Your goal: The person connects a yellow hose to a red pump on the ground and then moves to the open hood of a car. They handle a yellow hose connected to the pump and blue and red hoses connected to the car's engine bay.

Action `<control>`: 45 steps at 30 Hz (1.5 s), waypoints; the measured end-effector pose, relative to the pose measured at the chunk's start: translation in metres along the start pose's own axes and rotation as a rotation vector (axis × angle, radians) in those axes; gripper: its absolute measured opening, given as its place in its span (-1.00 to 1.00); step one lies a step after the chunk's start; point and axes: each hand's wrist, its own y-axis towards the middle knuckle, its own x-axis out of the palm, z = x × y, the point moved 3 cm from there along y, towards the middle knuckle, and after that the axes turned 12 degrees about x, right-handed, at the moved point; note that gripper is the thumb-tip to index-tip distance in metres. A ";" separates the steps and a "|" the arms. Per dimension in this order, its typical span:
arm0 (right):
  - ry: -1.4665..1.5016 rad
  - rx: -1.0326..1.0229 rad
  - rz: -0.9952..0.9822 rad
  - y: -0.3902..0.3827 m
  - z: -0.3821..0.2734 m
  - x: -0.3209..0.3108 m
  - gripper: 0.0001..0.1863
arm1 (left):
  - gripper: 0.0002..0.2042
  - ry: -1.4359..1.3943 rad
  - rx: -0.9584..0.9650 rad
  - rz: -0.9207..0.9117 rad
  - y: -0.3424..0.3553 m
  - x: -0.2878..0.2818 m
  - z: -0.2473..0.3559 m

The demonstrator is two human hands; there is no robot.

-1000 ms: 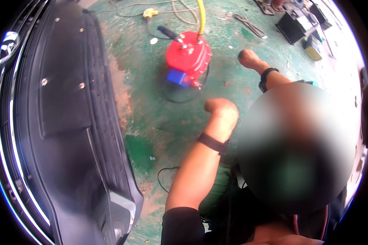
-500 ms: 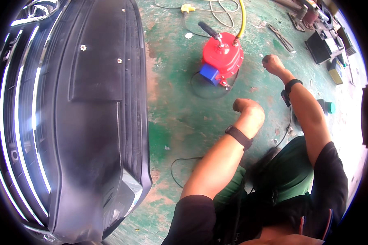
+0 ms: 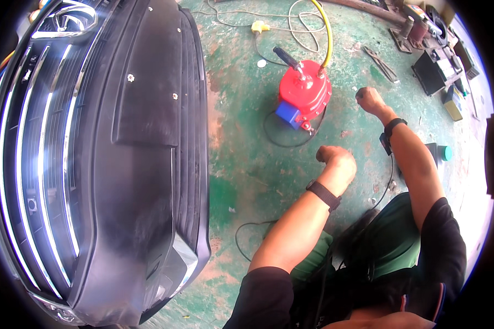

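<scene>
Both my arms reach forward over the worn green floor. My left hand (image 3: 337, 159) is bent at the wrist and closed in a fist, apart from anything around it, with a dark band on its wrist. Farther ahead and to the right, my right hand (image 3: 371, 101) is also a closed fist, with a dark strap and a small black device at its wrist. Nothing sticks out of either fist. Ahead of my left hand stands a red round metal pot (image 3: 306, 90) with a black lever handle, a blue box (image 3: 288, 114) on its side and a yellow hose (image 3: 328, 41) from its top.
A black car bumper (image 3: 142, 219) with a chrome-barred grille (image 3: 44, 170) fills the left side. A yellow plug connector (image 3: 260, 26) and cables lie at the back. Pliers-like tool (image 3: 381, 64), a black battery (image 3: 434, 71) and a bottle with a green cap (image 3: 445, 153) are on the right.
The whole scene has shifted slightly right and down in view, showing more of the grille's emblem. Both fists stay closed and nearly in place, slightly lower in the picture.
</scene>
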 end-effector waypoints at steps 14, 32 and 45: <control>-0.078 0.001 -0.059 0.004 0.005 0.001 -0.76 | -0.72 -0.002 -0.028 0.037 0.011 0.005 -0.003; -0.121 0.074 -0.064 0.010 0.001 -0.001 -0.77 | -0.73 -0.017 -0.028 0.025 0.007 0.001 -0.008; -0.133 0.101 -0.087 0.003 -0.004 -0.003 -0.75 | -0.80 0.065 -0.010 0.084 -0.003 0.000 -0.007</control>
